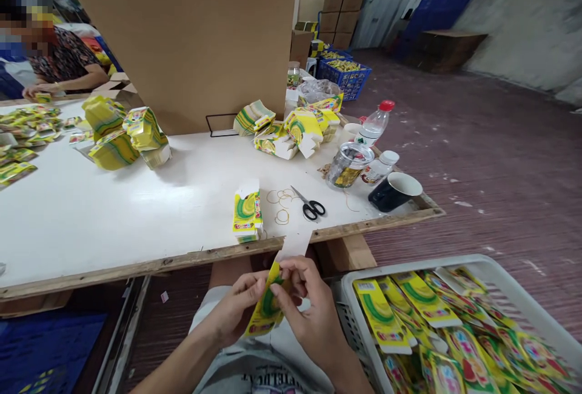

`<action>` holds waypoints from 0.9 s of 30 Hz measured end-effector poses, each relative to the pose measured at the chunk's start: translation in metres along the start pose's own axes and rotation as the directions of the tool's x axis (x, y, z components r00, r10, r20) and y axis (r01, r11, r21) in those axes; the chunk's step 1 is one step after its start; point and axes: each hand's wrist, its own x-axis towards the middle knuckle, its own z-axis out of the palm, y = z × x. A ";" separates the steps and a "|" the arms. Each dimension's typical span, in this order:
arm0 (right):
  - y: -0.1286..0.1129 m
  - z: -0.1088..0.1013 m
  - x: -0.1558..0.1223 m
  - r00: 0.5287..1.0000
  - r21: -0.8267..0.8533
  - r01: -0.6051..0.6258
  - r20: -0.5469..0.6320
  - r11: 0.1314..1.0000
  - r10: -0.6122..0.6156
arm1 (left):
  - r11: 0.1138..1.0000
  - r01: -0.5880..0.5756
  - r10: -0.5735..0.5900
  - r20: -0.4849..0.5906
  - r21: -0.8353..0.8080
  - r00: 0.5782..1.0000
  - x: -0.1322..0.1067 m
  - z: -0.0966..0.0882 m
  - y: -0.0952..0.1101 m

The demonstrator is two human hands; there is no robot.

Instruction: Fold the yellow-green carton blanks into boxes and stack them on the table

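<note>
A small yellow and green printed carton (pixel 264 315) is held between both hands over my lap, just off the table's front edge. Its white flap points up and away from me. My left hand (pixel 234 309) grips the carton's left side, thumb on top. Closed on the right side is my right hand (pixel 311 309), with its thumb pressed on the printed face. Beyond them, a stack of matching cartons (pixel 247 212) stands on the white table (pixel 191 212). Beside that stack lie several rubber bands (pixel 282 217) and black-handled scissors (pixel 313 209).
To my right is a white plastic basket (pixel 348 297) full of printed cartons. A dark mug (pixel 393 194), a clear jar (pixel 348 166) and a bottle (pixel 376 124) stand at the table's right edge. Carton bundles (pixel 111 136) sit farther back. A person (pixel 63 57) works at far left.
</note>
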 end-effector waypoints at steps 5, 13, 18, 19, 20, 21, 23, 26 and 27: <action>0.003 0.004 -0.008 0.996 -0.024 0.031 -0.082 0.999 -0.033 | 0.990 -0.086 0.096 -0.084 0.114 0.992 0.005 -0.002 -0.006; 0.024 0.010 -0.022 0.945 0.030 -0.306 -0.108 0.952 0.307 | 0.846 -0.217 0.317 -0.132 0.487 0.939 0.015 -0.009 -0.015; 0.027 0.002 -0.015 0.941 0.269 -0.267 -0.132 0.925 0.310 | 0.807 -0.282 0.330 0.000 0.519 0.944 0.006 -0.014 0.000; 0.026 -0.001 -0.013 0.952 0.294 -0.240 -0.115 0.925 0.284 | 0.810 -0.288 0.317 0.032 0.510 0.948 0.004 -0.014 0.004; 0.025 -0.004 -0.011 0.962 0.299 -0.229 -0.078 0.927 0.263 | 0.814 -0.285 0.292 0.066 0.507 0.954 0.002 -0.015 0.008; 0.023 -0.008 -0.008 0.968 0.288 -0.231 -0.029 0.929 0.250 | 0.823 -0.268 0.251 0.103 0.501 0.962 0.000 -0.016 0.011; 0.020 -0.016 -0.004 0.966 0.256 -0.260 0.083 0.931 0.247 | 0.861 -0.217 0.159 0.162 0.461 0.974 -0.003 -0.018 0.014; 0.016 -0.020 0.000 0.960 0.211 -0.267 0.143 0.940 0.241 | 0.915 -0.183 0.115 0.201 0.359 0.973 -0.002 -0.020 0.010; 0.017 -0.019 0.001 0.966 0.193 -0.246 0.132 0.950 0.224 | 0.924 -0.186 0.124 0.199 0.334 0.972 -0.001 -0.021 0.008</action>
